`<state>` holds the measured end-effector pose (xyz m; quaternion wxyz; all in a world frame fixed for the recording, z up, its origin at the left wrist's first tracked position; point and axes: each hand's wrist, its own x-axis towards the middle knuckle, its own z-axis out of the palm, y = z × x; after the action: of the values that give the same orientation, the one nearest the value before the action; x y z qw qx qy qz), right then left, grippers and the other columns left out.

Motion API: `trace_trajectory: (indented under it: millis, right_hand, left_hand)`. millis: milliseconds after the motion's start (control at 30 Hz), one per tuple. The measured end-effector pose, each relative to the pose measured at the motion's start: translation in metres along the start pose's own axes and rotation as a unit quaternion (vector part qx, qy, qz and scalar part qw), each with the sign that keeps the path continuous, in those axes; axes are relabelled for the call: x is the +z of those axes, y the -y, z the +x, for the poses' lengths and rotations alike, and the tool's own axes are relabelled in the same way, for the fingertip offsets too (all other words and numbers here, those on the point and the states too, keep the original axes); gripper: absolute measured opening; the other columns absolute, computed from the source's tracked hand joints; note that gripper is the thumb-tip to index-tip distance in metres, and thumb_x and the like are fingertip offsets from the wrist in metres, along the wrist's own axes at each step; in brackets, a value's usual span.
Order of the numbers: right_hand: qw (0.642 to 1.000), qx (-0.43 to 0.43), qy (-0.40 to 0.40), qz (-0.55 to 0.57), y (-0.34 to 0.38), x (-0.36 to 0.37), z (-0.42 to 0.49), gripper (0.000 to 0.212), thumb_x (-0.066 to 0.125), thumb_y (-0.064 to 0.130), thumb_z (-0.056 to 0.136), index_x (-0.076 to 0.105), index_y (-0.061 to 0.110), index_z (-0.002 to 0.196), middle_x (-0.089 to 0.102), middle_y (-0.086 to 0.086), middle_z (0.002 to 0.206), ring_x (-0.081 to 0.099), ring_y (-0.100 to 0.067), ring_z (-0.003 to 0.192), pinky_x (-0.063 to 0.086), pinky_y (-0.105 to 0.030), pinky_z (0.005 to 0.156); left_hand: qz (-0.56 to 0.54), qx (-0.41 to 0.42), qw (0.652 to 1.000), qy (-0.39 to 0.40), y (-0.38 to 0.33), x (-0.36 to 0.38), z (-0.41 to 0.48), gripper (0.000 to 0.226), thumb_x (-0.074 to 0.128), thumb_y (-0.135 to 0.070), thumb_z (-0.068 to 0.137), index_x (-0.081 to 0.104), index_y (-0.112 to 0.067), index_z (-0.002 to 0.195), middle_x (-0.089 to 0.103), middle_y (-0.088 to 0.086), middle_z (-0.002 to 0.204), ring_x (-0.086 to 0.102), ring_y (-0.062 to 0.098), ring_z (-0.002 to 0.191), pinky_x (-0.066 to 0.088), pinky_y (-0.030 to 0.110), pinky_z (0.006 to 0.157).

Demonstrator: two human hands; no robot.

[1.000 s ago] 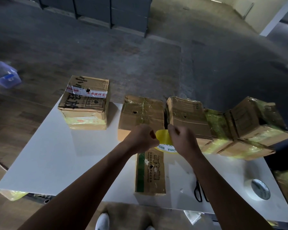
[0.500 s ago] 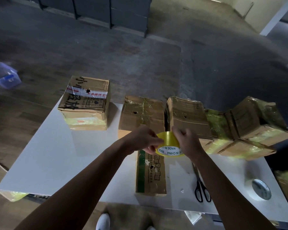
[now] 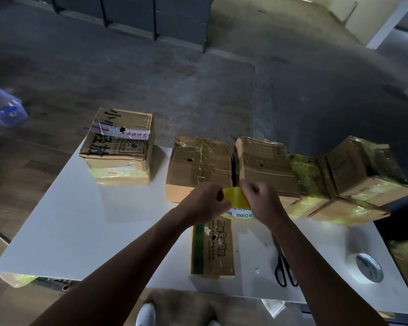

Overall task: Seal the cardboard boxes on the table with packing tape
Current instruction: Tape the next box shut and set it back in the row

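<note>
Head view looked down over a white worktop (image 3: 80, 220) with my two forearms reaching out across its near edge. Off the worktop, on the floor at far left, sat a blue plastic bin (image 3: 6, 109). At the far left corner of the worktop stood a marked box (image 3: 118, 147), with black handwriting and a white printed strip across its top and yellow tape low on its near face. Along the far edge, apart from it, came a second box (image 3: 198, 161) under clear tape. My left hand (image 3: 203, 203) hung just in front of that box, fingers curled round the left side of the yellow tape roll (image 3: 236, 199). The roll was up on edge, its printed core ring showing toward me, above the far end of a green-striped box (image 3: 212, 250) that lay flat and ran back to the near edge; whether roll and box touched I could not tell. My right hand (image 3: 265, 203) pinched the roll's top and right side. Behind it, just beside the second box, stood a third box (image 3: 266, 161). Black scissors (image 3: 281, 257) lay by the near edge, partly under my right forearm. Toward the far right corner a stack of boxes (image 3: 363, 170) wrapped in yellow tape leaned together. A white tape roll (image 3: 368, 267) lay flat near the right edge.
</note>
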<state>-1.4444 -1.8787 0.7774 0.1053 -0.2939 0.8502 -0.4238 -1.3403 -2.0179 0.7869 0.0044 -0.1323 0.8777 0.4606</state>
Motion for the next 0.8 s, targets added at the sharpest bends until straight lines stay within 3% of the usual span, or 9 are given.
trace_trajectory:
  millis: [67,133,167,233,300,367,600,700,800]
  right_hand:
    - [1.000,0.028,-0.001,0.008,0.000,-0.002,0.001,0.048,0.054,0.032,0.096,0.043,0.020,0.051,0.041,0.003,0.041,0.046,-0.010,0.038,0.031,-0.018,0.037]
    - [0.998,0.058,-0.015,0.026,-0.002,-0.006,0.002,0.052,0.055,0.032,0.095,0.039,0.021,0.048,0.039,0.006,0.038,0.042,-0.005,0.033,0.028,-0.015,0.034]
    - [0.997,0.064,-0.020,0.032,-0.002,-0.008,0.002,0.053,0.055,0.032,0.095,0.037,0.021,0.047,0.039,0.006,0.037,0.041,-0.004,0.033,0.027,-0.014,0.033]
    - [0.997,0.066,-0.022,0.033,-0.002,-0.009,0.003,0.050,0.055,0.033,0.094,0.039,0.022,0.048,0.040,0.007,0.038,0.043,-0.002,0.033,0.028,-0.014,0.034]
    - [0.998,0.061,-0.020,0.026,0.001,-0.009,0.002,0.046,0.056,0.035,0.094,0.044,0.020,0.052,0.045,0.006,0.039,0.048,-0.002,0.035,0.031,-0.014,0.034]
    - [0.999,0.046,-0.009,0.023,0.003,-0.007,0.002,0.046,0.054,0.036,0.095,0.047,0.020,0.053,0.049,0.006,0.041,0.051,-0.002,0.037,0.034,-0.015,0.035]
    - [0.997,0.060,-0.026,0.036,0.007,-0.010,0.004,0.046,0.054,0.038,0.094,0.046,0.018,0.054,0.046,0.002,0.042,0.052,-0.003,0.036,0.037,-0.014,0.035]
    - [0.999,0.042,-0.030,0.018,0.008,-0.008,0.002,0.046,0.053,0.036,0.096,0.048,0.019,0.053,0.046,0.003,0.042,0.053,-0.004,0.037,0.037,-0.016,0.036]
    - [0.999,0.008,-0.030,-0.007,0.011,-0.007,0.000,0.046,0.052,0.032,0.097,0.048,0.021,0.053,0.045,0.003,0.044,0.054,-0.009,0.039,0.035,-0.021,0.039]
  left_hand:
    - [-0.056,-0.027,0.998,0.005,0.002,0.001,-0.001,0.013,0.059,-0.015,0.090,0.056,-0.012,0.077,0.067,0.010,0.080,0.071,0.022,0.074,0.056,0.031,0.062]
    - [-0.218,-0.064,0.973,0.032,0.005,-0.004,-0.002,0.016,0.055,-0.013,0.094,0.059,0.000,0.086,0.067,0.012,0.084,0.072,0.018,0.076,0.060,0.029,0.069]
    - [-0.294,-0.074,0.952,0.045,0.005,-0.008,-0.003,0.023,0.054,-0.015,0.096,0.059,0.007,0.091,0.066,0.013,0.085,0.071,0.017,0.076,0.060,0.028,0.071]
    - [-0.340,-0.075,0.936,0.056,0.005,-0.013,-0.002,0.035,0.054,-0.028,0.097,0.060,0.006,0.090,0.066,0.012,0.080,0.069,0.018,0.073,0.059,0.028,0.072]
    - [-0.273,-0.064,0.958,0.056,0.001,-0.014,0.000,0.036,0.056,-0.039,0.094,0.060,-0.006,0.081,0.069,0.006,0.074,0.071,0.018,0.071,0.060,0.027,0.067]
    - [-0.208,-0.068,0.975,0.047,-0.002,-0.012,0.003,0.028,0.061,-0.036,0.092,0.059,-0.011,0.078,0.071,0.007,0.076,0.072,0.014,0.069,0.059,0.023,0.061]
    - [-0.199,-0.076,0.977,0.014,-0.001,-0.010,0.008,0.013,0.056,-0.023,0.097,0.056,-0.013,0.089,0.066,0.007,0.077,0.068,0.008,0.061,0.059,0.024,0.062]
    - [-0.084,-0.068,0.994,0.007,-0.008,-0.008,0.006,0.020,0.050,-0.029,0.099,0.056,-0.010,0.095,0.064,0.003,0.078,0.068,0.012,0.067,0.058,0.027,0.061]
    - [0.067,-0.034,0.997,-0.025,-0.015,-0.006,0.005,0.018,0.047,-0.026,0.100,0.050,-0.017,0.084,0.055,-0.003,0.072,0.057,0.008,0.062,0.040,0.022,0.050]
